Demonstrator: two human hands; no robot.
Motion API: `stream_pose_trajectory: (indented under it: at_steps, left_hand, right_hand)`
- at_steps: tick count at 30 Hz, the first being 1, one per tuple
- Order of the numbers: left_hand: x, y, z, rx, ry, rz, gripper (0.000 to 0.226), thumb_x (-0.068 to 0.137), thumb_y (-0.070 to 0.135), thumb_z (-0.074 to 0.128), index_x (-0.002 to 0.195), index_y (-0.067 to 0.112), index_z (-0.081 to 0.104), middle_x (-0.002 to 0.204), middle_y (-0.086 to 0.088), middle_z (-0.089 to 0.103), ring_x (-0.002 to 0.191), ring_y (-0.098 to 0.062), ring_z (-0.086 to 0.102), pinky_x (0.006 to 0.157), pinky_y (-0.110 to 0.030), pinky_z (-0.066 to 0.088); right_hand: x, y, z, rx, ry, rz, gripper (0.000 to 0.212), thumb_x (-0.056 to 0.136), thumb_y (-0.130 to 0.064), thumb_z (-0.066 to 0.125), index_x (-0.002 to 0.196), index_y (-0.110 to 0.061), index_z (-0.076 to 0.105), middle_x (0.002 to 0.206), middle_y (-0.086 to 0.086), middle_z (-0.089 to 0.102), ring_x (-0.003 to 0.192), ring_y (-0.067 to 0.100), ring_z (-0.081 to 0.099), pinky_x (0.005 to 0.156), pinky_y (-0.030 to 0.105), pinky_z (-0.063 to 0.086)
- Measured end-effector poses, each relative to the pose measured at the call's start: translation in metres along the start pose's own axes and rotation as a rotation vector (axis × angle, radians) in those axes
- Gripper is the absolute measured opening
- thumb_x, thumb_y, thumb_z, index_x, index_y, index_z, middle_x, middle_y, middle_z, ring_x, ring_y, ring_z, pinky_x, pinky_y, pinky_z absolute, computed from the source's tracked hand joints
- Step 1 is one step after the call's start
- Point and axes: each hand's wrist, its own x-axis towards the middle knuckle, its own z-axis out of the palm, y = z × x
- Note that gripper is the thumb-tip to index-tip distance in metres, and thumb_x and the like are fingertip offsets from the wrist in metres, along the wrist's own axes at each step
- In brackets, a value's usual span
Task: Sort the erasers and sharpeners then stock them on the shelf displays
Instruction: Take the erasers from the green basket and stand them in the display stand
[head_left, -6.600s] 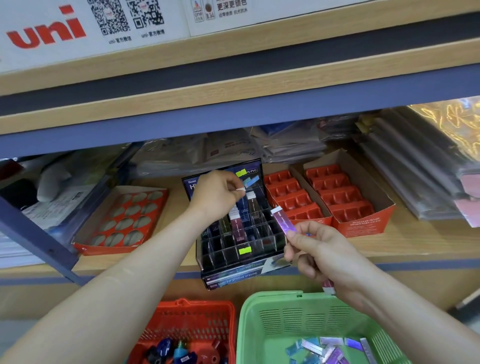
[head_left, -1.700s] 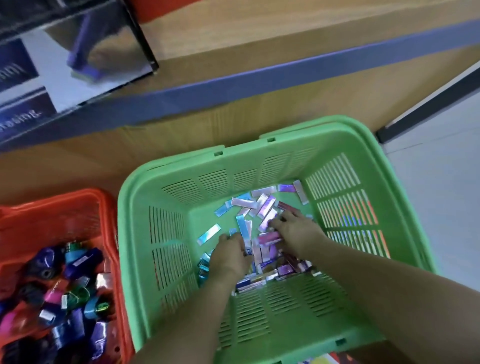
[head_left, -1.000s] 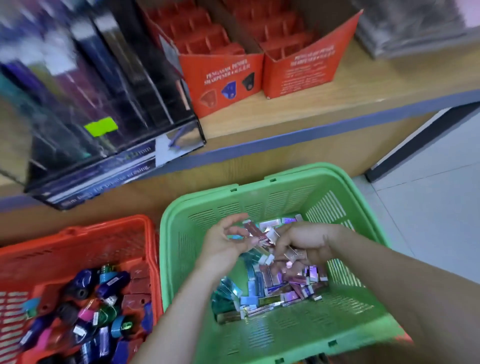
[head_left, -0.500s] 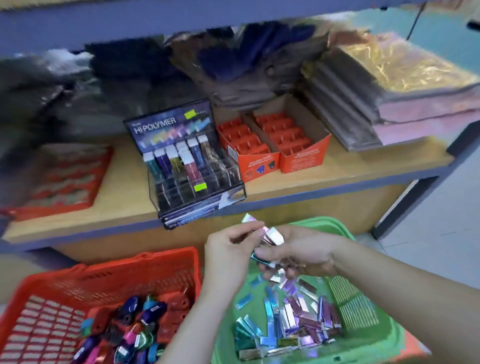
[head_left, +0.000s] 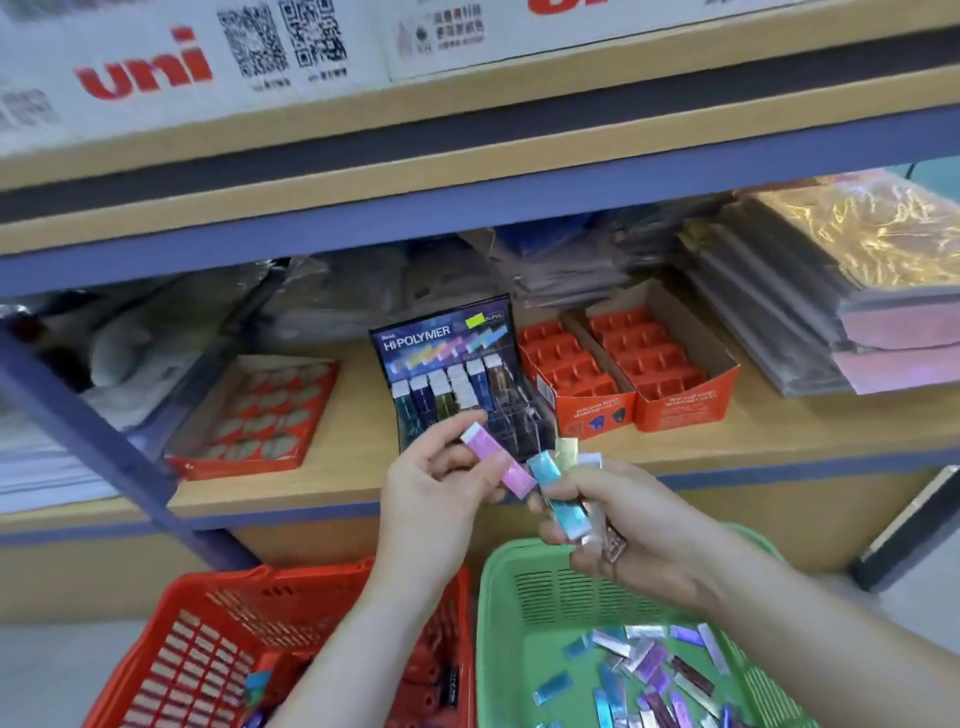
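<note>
Low on the left, the red basket (head_left: 197, 649) sits untouched, with its sharpeners barely showing at the bottom edge. Your left hand (head_left: 431, 493) has come up from basket level. It now pinches one pink eraser (head_left: 496, 460) between thumb and fingertips, tilted, just in front of the HI-POLYMER display (head_left: 447, 374) on the shelf (head_left: 353, 462). Half a second ago that eraser was still in among the bundle, and now it is drawn clear. I'd judge the picking done and the slotting next. The display's back row carries upright erasers, while the clear cells in front look free (blur makes them hard to count), so choose a cell before you push.

Your right hand (head_left: 639, 530) is curled round a fan of erasers (head_left: 558, 488) in blue, yellow and lilac. You hold it above the green basket (head_left: 540, 623), where plenty of loose erasers (head_left: 649, 670) lie. That reserve should spare you a trip down for the next few. Behind it on the shelf, two orange boxes (head_left: 623, 374) stand with their wells unfilled, probably meant for the sharpeners.
</note>
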Motion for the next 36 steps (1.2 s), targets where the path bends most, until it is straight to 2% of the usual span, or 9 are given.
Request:
stream_pose_trajectory:
  at_steps: [3, 6, 13, 15, 19, 24, 27, 31, 36]
  left_hand:
    - [0.003, 0.002, 0.0, -0.02, 0.012, 0.008, 0.025, 0.084, 0.003, 0.068, 0.105, 0.017, 0.069, 0.069, -0.003, 0.069, 0.064, -0.015, 0.067, 0.067, -0.024, 0.057]
    - [0.013, 0.005, -0.009, 0.026, 0.019, 0.022, 0.017, 0.087, 0.009, 0.067, 0.096, 0.021, 0.075, 0.076, 0.0, 0.072, 0.068, -0.01, 0.065, 0.067, -0.021, 0.055]
    - [0.042, 0.025, -0.039, 0.162, -0.071, -0.028, 0.017, 0.08, 0.001, 0.071, 0.093, 0.012, 0.073, 0.076, -0.009, 0.074, 0.067, -0.017, 0.069, 0.065, -0.022, 0.057]
    - [0.056, 0.028, -0.048, 0.29, -0.01, 0.031, 0.015, 0.079, 0.005, 0.074, 0.088, 0.017, 0.074, 0.075, -0.007, 0.074, 0.067, -0.019, 0.07, 0.069, -0.028, 0.058]
    - [0.079, 0.026, -0.047, 0.661, 0.012, 0.174, 0.017, 0.08, 0.015, 0.076, 0.084, 0.031, 0.074, 0.077, 0.006, 0.073, 0.068, -0.009, 0.067, 0.066, -0.015, 0.051]
    - [0.09, 0.009, -0.028, 0.899, -0.061, 0.366, 0.017, 0.081, 0.02, 0.076, 0.097, 0.022, 0.074, 0.08, 0.013, 0.066, 0.071, -0.001, 0.061, 0.078, -0.021, 0.053]
    - [0.096, 0.001, -0.024, 1.056, -0.116, 0.489, 0.016, 0.083, 0.021, 0.073, 0.099, 0.018, 0.074, 0.084, 0.008, 0.067, 0.074, -0.009, 0.06, 0.075, -0.024, 0.05]
    - [0.099, -0.016, -0.02, 1.19, -0.138, 0.666, 0.019, 0.073, 0.014, 0.081, 0.089, 0.012, 0.073, 0.084, -0.001, 0.064, 0.074, -0.024, 0.063, 0.065, -0.03, 0.048]
    - [0.094, -0.021, -0.018, 1.137, -0.043, 0.655, 0.023, 0.074, 0.013, 0.079, 0.093, 0.015, 0.067, 0.088, 0.002, 0.06, 0.075, -0.02, 0.06, 0.064, -0.03, 0.05]
  right_hand:
    - [0.01, -0.002, 0.007, -0.159, -0.021, -0.101, 0.005, 0.088, -0.015, 0.067, 0.091, -0.013, 0.063, 0.069, 0.001, 0.052, 0.051, 0.009, 0.041, 0.038, 0.014, 0.017]
    - [0.02, -0.005, 0.011, -0.278, 0.003, -0.179, 0.007, 0.092, -0.016, 0.065, 0.091, -0.012, 0.059, 0.067, 0.001, 0.05, 0.05, 0.009, 0.04, 0.037, 0.015, 0.02]
    - [0.035, -0.015, 0.007, -0.177, 0.061, -0.132, 0.012, 0.092, -0.027, 0.065, 0.094, -0.017, 0.059, 0.07, 0.002, 0.06, 0.05, 0.009, 0.049, 0.041, 0.018, 0.033]
    - [0.039, -0.016, 0.002, -0.156, 0.104, -0.103, 0.015, 0.093, -0.025, 0.064, 0.103, -0.015, 0.06, 0.073, 0.003, 0.061, 0.05, 0.01, 0.049, 0.042, 0.019, 0.036]
    - [0.045, -0.017, -0.009, 0.029, 0.118, -0.041, 0.013, 0.095, -0.007, 0.053, 0.107, -0.009, 0.052, 0.081, 0.012, 0.061, 0.054, 0.016, 0.051, 0.041, 0.022, 0.034]
    - [0.045, -0.019, -0.012, 0.071, 0.098, -0.039, 0.01, 0.096, -0.005, 0.055, 0.104, -0.01, 0.05, 0.081, 0.015, 0.066, 0.058, 0.019, 0.06, 0.037, 0.02, 0.035]
    - [0.044, -0.018, -0.012, 0.021, 0.111, -0.055, 0.009, 0.095, -0.013, 0.058, 0.101, -0.009, 0.053, 0.078, 0.011, 0.069, 0.053, 0.014, 0.058, 0.033, 0.016, 0.029]
    - [0.043, -0.018, -0.012, -0.017, 0.116, -0.086, 0.028, 0.089, -0.022, 0.065, 0.109, -0.003, 0.057, 0.085, 0.011, 0.072, 0.051, 0.01, 0.054, 0.032, 0.013, 0.025]
    - [0.042, -0.018, -0.011, 0.018, 0.107, -0.106, 0.035, 0.083, -0.026, 0.069, 0.112, -0.008, 0.06, 0.084, 0.01, 0.071, 0.05, 0.01, 0.049, 0.033, 0.013, 0.025]
